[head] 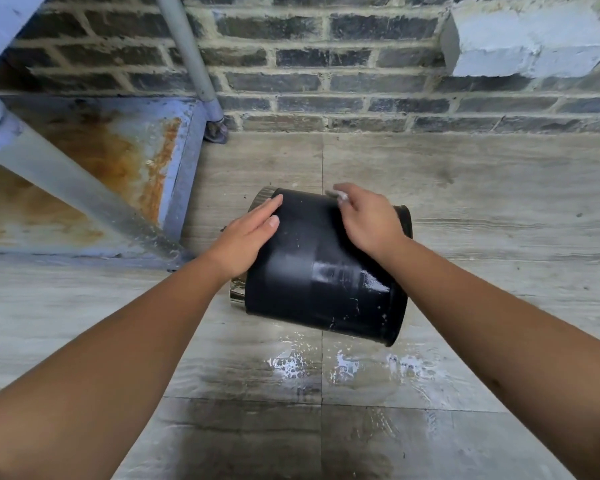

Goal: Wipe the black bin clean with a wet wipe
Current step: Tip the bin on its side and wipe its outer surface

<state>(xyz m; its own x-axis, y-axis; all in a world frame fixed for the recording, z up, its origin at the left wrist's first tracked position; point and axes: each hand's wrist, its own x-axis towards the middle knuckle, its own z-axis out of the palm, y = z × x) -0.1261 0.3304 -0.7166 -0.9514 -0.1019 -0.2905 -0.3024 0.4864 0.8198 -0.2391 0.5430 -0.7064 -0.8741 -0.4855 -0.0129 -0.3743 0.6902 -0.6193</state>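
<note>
The black bin [323, 275] lies on its side on the tiled floor, glossy and wet, with a metal rim at its left end. My left hand [248, 237] rests flat on the bin's upper left side, fingers stretched out, steadying it. My right hand [364, 216] presses on the bin's top right, closed around a small white wet wipe [340, 195] that shows only at my fingertips. Most of the wipe is hidden under the hand.
A puddle of soapy water [343, 367] spreads on the floor in front of the bin. A brick wall [326, 71] stands behind. A rusty metal base [125, 161] and slanted grey pipes [80, 188] occupy the left side.
</note>
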